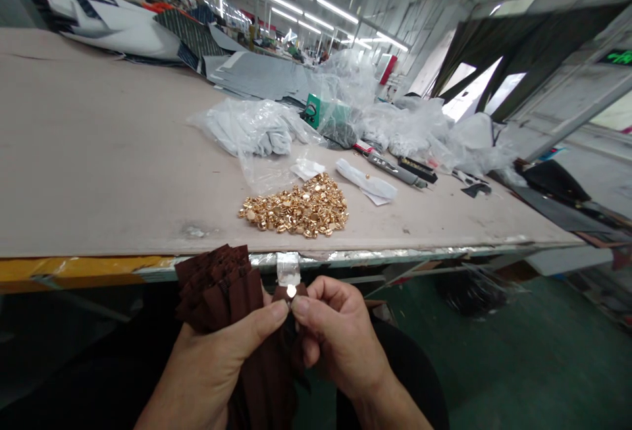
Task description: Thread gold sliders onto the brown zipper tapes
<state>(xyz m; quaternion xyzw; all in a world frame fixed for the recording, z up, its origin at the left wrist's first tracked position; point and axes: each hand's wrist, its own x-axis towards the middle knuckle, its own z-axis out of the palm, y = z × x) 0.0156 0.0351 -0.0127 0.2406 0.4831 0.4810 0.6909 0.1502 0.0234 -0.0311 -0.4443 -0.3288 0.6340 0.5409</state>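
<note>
My left hand [222, 351] is closed around a thick bundle of dark brown fabric strips [217, 285], its thumb pressing at the end of one strip. My right hand [336, 324] pinches the same strip end from the other side, thumb and fingers together. Between the two thumbs a small shiny gold metal piece [291, 290] sits on the brown fabric. Both hands are just below the table's front edge. Beyond them on the table lies a pile of small gold metal fasteners [301, 209].
On the table [99, 153] are a clear plastic bag [261, 130] with pale contents, white paper strips [365, 183], a grey pen-shaped tool [395, 170], a black tray [417, 168] and a green box [326, 112]. Stacked cloth pieces [261, 74] lie behind.
</note>
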